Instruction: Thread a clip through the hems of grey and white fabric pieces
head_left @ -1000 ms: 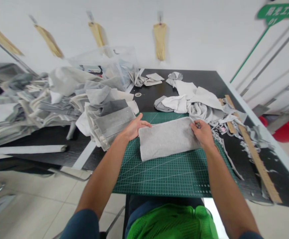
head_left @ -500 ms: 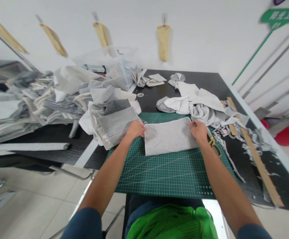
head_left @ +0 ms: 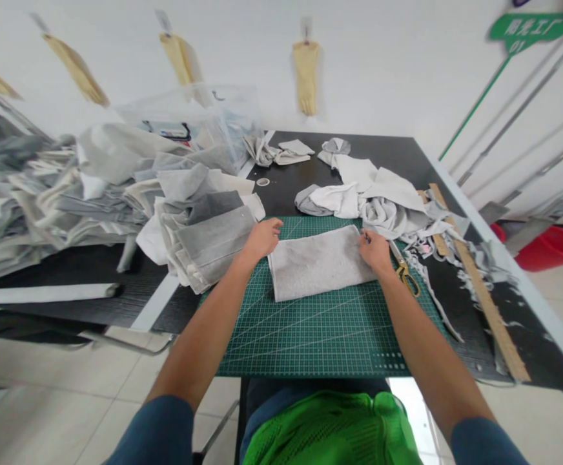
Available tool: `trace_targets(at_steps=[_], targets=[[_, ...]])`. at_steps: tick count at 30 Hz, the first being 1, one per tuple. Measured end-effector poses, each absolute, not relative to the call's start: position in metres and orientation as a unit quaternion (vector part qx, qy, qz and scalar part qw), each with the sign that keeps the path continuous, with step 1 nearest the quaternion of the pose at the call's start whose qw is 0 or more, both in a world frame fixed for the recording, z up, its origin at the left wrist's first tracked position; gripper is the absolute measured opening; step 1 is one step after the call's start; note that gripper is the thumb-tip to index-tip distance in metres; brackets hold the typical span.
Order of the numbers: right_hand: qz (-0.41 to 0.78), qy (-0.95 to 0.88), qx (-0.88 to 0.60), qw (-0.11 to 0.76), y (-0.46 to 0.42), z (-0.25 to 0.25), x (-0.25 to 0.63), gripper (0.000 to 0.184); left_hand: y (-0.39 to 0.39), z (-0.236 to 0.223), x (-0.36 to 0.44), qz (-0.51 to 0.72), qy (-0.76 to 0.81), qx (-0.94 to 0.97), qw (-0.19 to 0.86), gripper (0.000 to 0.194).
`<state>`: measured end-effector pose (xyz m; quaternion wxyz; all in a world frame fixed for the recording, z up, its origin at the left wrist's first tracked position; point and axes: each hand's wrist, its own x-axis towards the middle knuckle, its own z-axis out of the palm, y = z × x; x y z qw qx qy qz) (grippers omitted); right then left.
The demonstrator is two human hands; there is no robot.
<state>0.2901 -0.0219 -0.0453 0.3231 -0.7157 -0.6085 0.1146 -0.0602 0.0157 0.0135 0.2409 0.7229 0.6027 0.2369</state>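
A folded light grey cloth [head_left: 317,263] lies flat on the green cutting mat [head_left: 310,342]. My left hand [head_left: 263,237] is at the cloth's upper left corner, its fingers slightly apart, and no fabric shows between them. At the upper right corner, my right hand [head_left: 374,250] has its fingers closed on the cloth's edge. Gold-handled scissors [head_left: 406,274] rest beside my right wrist, their blades partly under other things. Left of my left hand is a stack of folded grey cloths [head_left: 214,242].
A large heap of grey fabric [head_left: 53,200] covers the left of the black table, with a clear plastic bin [head_left: 228,123] behind it. Crumpled cloths [head_left: 383,194] lie beyond the mat. Scraps and a wooden ruler [head_left: 485,297] lie at the right; a red bucket [head_left: 552,248] stands past the edge.
My left hand has come off the cloth's corner and its fingers have loosened. My right hand stays at its corner. The whole view has shifted slightly to the right.
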Motion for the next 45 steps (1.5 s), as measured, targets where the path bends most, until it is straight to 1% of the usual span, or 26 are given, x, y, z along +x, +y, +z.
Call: trace_targets(at_steps=[1,2,4,8,10,12,15,17,19,22,24,26,28,30,32,34,36,38,43,45], targets=[[0.118,-0.615,-0.706,0.330,-0.023,-0.044,0.290,0.041,0.017,0.014,-0.050,0.236,0.592,0.737,0.226,0.049],[0.121,-0.621,-0.698,0.336,-0.023,-0.042,0.290,0.044,0.017,0.014,-0.039,0.233,0.581,0.751,0.209,0.050],[0.122,-0.630,-0.685,0.345,-0.026,-0.037,0.289,0.046,0.017,0.012,-0.016,0.151,0.561,0.800,0.148,0.042],[0.113,-0.622,-0.698,0.337,-0.037,-0.021,0.287,0.040,0.018,0.006,0.023,0.094,0.566,0.805,0.152,0.034],[0.117,-0.604,-0.731,0.296,-0.046,-0.012,0.286,0.034,0.020,0.004,0.035,0.073,0.582,0.796,0.150,0.031],[0.141,-0.597,-0.753,0.237,-0.058,-0.004,0.285,0.027,0.024,0.004,0.042,0.057,0.600,0.783,0.155,0.030],[0.184,-0.606,-0.750,0.192,-0.077,0.001,0.281,0.016,0.028,0.005,0.044,0.044,0.624,0.759,0.178,0.031],[0.217,-0.607,-0.745,0.172,-0.088,0.001,0.277,0.018,0.029,0.006,0.042,0.052,0.636,0.744,0.198,0.032],[0.252,-0.599,-0.744,0.154,-0.097,-0.001,0.273,0.024,0.027,0.007,0.038,0.072,0.642,0.731,0.220,0.031],[0.300,-0.585,-0.740,0.142,-0.105,-0.004,0.267,0.033,0.022,0.007,0.030,0.108,0.645,0.711,0.258,0.026],[0.325,-0.578,-0.733,0.153,-0.107,-0.006,0.262,0.035,0.016,0.007,0.024,0.136,0.644,0.695,0.289,0.023],[0.336,-0.569,-0.731,0.171,-0.105,-0.009,0.256,0.035,0.009,0.006,0.018,0.169,0.639,0.678,0.321,0.024],[0.336,-0.535,-0.739,0.234,-0.100,-0.013,0.250,0.037,0.002,0.005,0.011,0.207,0.630,0.663,0.347,0.029],[0.337,-0.476,-0.741,0.332,-0.095,-0.018,0.244,0.040,-0.005,0.003,0.005,0.244,0.620,0.652,0.362,0.043],[0.350,-0.440,-0.730,0.390,-0.089,-0.024,0.239,0.044,-0.011,0.001,-0.002,0.274,0.611,0.644,0.371,0.065],[0.375,-0.431,-0.712,0.407,-0.083,-0.028,0.237,0.047,-0.015,-0.001,-0.008,0.313,0.585,0.644,0.381,0.086],[0.401,-0.425,-0.694,0.420,-0.076,-0.029,0.236,0.048,-0.019,-0.003,-0.012,0.349,0.547,0.658,0.382,0.099],[0.415,-0.420,-0.682,0.430,-0.070,-0.029,0.236,0.053,-0.021,-0.005,-0.014,0.356,0.525,0.682,0.364,0.099],[0.409,-0.434,-0.665,0.450,-0.060,-0.026,0.232,0.071,-0.024,-0.007,-0.014,0.330,0.547,0.697,0.326,0.073],[0.394,-0.454,-0.651,0.463,-0.060,-0.023,0.231,0.071,-0.025,-0.005,-0.017,0.334,0.556,0.691,0.318,0.068]])
